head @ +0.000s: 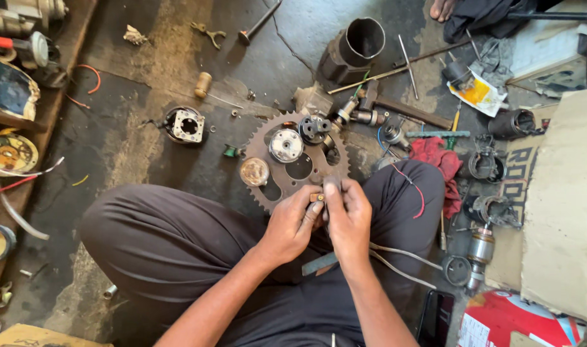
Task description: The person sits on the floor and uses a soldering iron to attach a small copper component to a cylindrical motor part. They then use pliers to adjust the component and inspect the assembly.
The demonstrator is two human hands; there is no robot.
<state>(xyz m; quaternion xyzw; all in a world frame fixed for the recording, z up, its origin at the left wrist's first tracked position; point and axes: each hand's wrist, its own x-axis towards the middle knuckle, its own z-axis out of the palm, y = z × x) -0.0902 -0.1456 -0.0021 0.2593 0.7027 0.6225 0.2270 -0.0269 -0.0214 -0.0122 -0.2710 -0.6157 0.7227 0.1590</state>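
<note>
I sit cross-legged on a stained concrete floor. My left hand [293, 225] and my right hand [347, 215] meet over my lap, fingertips pinched together on a small copper-coloured part [317, 197]. Just beyond them lies a large toothed sprocket [277, 186] with round parts resting on it: a silver disc [286, 145], a glassy round cap [254, 171] and a dark hub [314, 128]. A flat metal file [319, 264] lies on my lap under my right wrist.
A dark cylinder barrel [354, 48], a hammer [396, 106], rods and a red rag [438, 157] lie ahead right. Motor armatures [480, 250], cardboard [563, 205] and a phone [435, 315] sit at right. A square housing [185, 125] lies left; another person's foot [442, 9] is at the top.
</note>
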